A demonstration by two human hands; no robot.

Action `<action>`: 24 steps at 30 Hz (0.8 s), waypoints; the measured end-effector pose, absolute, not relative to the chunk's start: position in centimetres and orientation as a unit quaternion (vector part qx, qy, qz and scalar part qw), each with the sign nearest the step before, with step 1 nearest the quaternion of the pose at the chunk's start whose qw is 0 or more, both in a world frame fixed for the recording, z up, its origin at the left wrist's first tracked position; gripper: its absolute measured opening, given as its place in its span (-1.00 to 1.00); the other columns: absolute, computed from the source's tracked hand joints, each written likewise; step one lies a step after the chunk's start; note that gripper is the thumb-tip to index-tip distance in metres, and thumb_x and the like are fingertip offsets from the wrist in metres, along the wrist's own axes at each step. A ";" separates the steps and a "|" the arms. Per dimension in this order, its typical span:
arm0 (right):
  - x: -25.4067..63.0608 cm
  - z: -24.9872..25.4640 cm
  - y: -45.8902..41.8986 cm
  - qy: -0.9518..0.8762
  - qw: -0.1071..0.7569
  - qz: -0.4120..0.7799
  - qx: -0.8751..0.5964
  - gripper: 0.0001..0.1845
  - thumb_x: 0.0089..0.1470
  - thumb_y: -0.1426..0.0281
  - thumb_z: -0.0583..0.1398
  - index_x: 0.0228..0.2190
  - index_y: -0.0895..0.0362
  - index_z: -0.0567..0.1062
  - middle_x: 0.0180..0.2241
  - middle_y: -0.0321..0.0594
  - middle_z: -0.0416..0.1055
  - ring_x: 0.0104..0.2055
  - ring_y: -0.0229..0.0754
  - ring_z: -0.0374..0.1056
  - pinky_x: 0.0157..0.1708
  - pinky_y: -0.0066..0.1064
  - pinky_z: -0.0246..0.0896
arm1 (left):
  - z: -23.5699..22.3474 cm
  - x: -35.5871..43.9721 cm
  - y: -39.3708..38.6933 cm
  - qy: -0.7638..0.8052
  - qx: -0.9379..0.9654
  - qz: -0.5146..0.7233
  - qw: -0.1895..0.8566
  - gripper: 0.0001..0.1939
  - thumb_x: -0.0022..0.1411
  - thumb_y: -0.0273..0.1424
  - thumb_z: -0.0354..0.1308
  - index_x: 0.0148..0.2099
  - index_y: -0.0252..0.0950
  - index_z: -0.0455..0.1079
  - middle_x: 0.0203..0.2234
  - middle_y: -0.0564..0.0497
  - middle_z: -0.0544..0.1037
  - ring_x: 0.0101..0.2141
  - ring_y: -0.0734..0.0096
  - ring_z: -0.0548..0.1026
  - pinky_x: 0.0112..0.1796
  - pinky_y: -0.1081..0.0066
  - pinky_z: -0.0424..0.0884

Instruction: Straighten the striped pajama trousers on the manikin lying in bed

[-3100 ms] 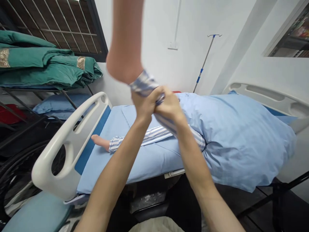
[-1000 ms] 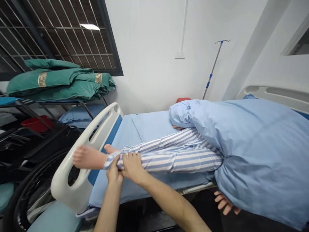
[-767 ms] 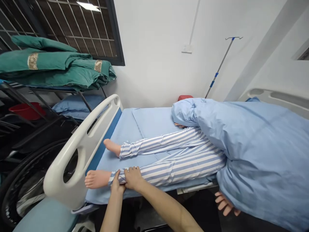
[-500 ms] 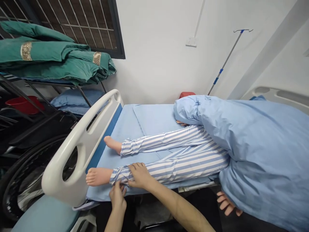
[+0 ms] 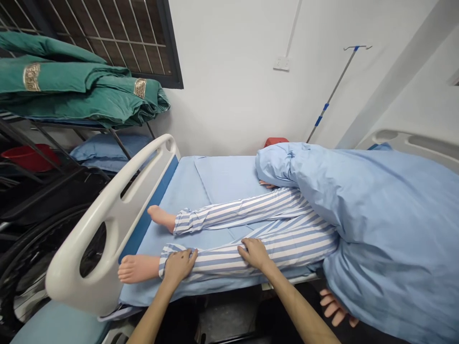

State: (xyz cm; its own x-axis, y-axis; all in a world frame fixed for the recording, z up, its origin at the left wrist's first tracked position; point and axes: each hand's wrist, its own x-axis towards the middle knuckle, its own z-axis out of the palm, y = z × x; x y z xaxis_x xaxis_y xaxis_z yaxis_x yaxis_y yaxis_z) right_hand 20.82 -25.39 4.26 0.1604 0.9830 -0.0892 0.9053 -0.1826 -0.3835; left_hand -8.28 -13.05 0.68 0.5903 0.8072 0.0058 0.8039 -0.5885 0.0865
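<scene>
A care mannequin lies on the bed in blue-and-white striped trousers (image 5: 229, 255). My left hand (image 5: 180, 265) rests over the near trouser leg just above the ankle, its fingers draped across the cloth. Farther up the same leg, around the knee, my right hand (image 5: 255, 253) lies on the fabric with its fingers apart. The near bare foot (image 5: 139, 269) sticks out of its cuff to the left of my left hand. Beyond it, the far foot (image 5: 161, 218) is bare too, with that leg's cuff bunched at the ankle.
A folded-back blue quilt (image 5: 387, 215) covers the mannequin's upper body; a mannequin hand (image 5: 337, 308) hangs below it. The white footboard (image 5: 77, 248) stands at left beside a wheelchair wheel (image 5: 21, 267). Green bedding (image 5: 89, 91) sits on a rack. An IV pole (image 5: 332, 95) rises behind.
My right hand has slid up the near leg from the shin to the knee. My left hand has left the cuff's underside and now lies on top of the leg.
</scene>
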 end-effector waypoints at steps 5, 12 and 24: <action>22.1 5.1 -21.9 -0.606 0.104 0.278 -0.738 -0.55 0.16 0.22 0.10 -0.01 0.19 0.51 -0.03 -0.03 0.53 0.03 0.01 0.42 -0.09 -0.35 0.17 | 1.7 -6.8 -12.0 0.494 0.862 0.033 0.111 -0.67 0.31 -0.37 -0.08 -0.01 -0.20 0.46 -0.06 -0.09 0.57 -0.06 0.19 0.53 -0.05 0.27 0.40; 28.5 1.9 -15.1 -0.524 0.118 0.383 -0.751 -0.79 -0.08 0.29 0.27 -0.42 0.19 0.54 -0.40 -0.16 0.52 -0.25 -0.08 0.42 -0.30 -0.40 0.15 | 4.1 -0.6 -1.7 0.450 0.891 0.010 0.066 -0.33 0.04 -0.38 0.16 0.24 -0.33 0.25 0.20 -0.30 0.37 0.22 -0.01 0.30 0.20 0.11 0.19; 41.2 -0.5 -16.4 -0.194 0.534 0.679 -0.465 -0.66 -0.18 0.15 0.41 -0.43 0.05 0.44 -0.18 -0.15 0.53 0.04 -0.01 0.42 0.12 -0.05 0.21 | 7.4 -0.4 4.7 0.489 0.858 -0.154 0.029 -0.49 -0.04 -0.30 0.09 0.03 -0.22 0.37 -0.08 -0.20 0.59 -0.08 -0.08 0.55 -0.20 0.21 0.38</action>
State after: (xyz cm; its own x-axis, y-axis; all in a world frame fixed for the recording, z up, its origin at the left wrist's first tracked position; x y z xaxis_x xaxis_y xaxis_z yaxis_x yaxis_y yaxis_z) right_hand 41.17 -16.41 -0.45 0.0035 0.9056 -0.4241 -0.5448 -0.3539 -0.7602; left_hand -0.44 4.74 7.43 0.4744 0.8302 -0.2929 0.8482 -0.5201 -0.1003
